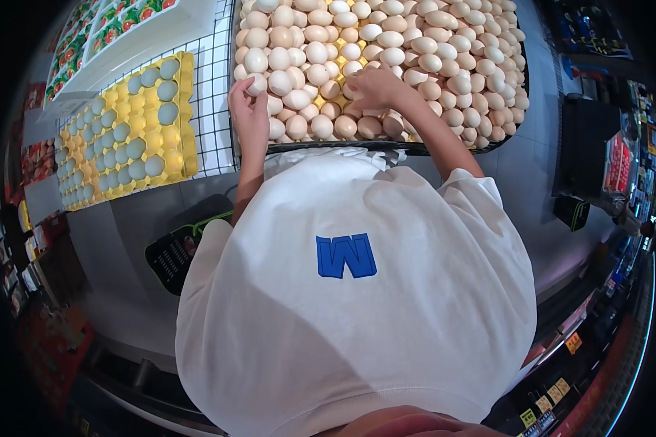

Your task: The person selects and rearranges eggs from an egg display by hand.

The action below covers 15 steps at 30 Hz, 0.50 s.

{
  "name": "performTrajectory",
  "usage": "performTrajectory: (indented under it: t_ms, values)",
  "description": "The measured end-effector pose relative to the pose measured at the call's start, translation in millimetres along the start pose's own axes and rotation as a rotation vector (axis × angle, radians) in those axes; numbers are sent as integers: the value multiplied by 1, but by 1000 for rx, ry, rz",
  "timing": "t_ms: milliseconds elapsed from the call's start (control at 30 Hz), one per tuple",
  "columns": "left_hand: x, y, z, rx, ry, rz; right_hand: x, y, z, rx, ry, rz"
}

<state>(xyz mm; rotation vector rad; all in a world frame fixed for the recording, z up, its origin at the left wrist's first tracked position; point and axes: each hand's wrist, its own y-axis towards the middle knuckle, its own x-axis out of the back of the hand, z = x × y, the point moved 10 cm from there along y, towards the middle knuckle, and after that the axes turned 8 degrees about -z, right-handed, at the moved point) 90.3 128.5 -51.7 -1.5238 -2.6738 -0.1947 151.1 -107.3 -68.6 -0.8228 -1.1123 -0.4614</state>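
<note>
A wide black-edged bin is heaped with pale brown and cream eggs. At its near left corner my left hand has its fingers and thumb closed round a pale egg. My right hand reaches in over the middle of the heap, palm down, with its fingers curled. Whatever lies under those fingertips is hidden from this angle. Between the hands, parts of a yellow egg tray show among the eggs, running back from the near edge.
Left of the bin, a yellow tray partly filled with bluish eggs rests on a white surface with a black wire grid. Behind it stands a white case of red-and-green packs. A dark basket is on the floor to my left.
</note>
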Motion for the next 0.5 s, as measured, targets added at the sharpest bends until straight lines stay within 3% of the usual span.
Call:
performTrajectory:
  t_ms: [100,167,300,500]
  values:
    - [-2,-1,-1,39,-82,6,4,1,5,29,-18,-48]
    - [-2,-1,-1,44,-83,5,2,-2,8,-1,-6,63]
    - [-1,0,-2,31,-36,3,5,-3,9,2,-2,85]
    - [-1,0,0,36,-36,0,5,-7,15,16,171,124]
